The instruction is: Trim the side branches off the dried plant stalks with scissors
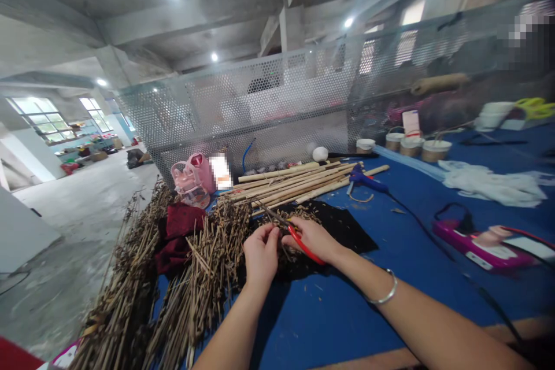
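My right hand (310,238) holds red-handled scissors (299,238), their blades pointing up and left over a black cloth (347,225) strewn with dry plant bits. Close beside it, my left hand (262,254) has thumb and fingertips pinched together; whatever is between them is too small to make out. Bundles of dried stems (212,260) lie just left of my left hand, with a dark red cloth (184,222) among them. Beyond both hands, long pale sticks (295,182) are piled on the blue table (329,324).
A blue glue gun (366,179) trails a cord across the right side, near a purple power strip (481,248). White gloves (494,182) and several small tubs (436,149) sit at the back right. A pink bag (199,173) stands before the perforated metal screen (260,92).
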Action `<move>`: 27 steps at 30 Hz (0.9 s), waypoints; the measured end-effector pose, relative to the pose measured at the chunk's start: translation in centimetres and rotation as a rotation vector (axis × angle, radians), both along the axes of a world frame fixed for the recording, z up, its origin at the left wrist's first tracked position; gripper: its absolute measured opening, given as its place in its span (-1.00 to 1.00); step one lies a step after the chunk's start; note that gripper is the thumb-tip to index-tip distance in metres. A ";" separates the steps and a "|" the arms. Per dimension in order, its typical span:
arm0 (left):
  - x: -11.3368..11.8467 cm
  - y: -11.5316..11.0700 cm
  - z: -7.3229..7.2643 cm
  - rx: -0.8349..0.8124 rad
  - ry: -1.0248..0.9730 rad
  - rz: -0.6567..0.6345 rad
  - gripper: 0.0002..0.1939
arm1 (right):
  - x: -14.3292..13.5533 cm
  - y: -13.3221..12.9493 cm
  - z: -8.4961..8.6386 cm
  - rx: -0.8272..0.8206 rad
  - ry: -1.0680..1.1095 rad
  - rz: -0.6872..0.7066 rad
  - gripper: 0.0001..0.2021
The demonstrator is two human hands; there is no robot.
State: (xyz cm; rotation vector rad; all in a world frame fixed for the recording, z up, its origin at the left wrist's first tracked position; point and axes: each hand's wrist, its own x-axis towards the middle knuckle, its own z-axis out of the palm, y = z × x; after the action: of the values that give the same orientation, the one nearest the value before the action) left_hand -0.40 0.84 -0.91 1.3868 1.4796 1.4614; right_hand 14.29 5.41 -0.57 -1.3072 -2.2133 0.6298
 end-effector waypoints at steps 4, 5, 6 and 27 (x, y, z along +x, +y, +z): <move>0.1 -0.1 0.3 -0.004 -0.040 -0.084 -0.70 | 0.0 -0.5 0.3 -0.074 0.083 0.144 -0.67; 0.1 -0.2 0.4 -0.010 -0.051 -0.097 -0.70 | 0.0 -0.6 0.4 -0.079 0.101 0.164 -0.67; 0.1 -0.3 0.5 -0.018 -0.065 -0.107 -0.69 | 0.0 -0.7 0.4 -0.075 0.114 0.170 -0.68; 0.4 -0.4 0.8 -0.038 -0.153 0.008 -0.64 | -0.5 -0.9 0.2 0.054 -0.049 -0.045 -0.65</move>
State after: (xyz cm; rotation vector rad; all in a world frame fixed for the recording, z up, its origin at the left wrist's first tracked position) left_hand -0.01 0.41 -0.14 1.2198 1.4100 1.5013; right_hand 13.83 4.56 -0.35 -1.3546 -2.2171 0.5230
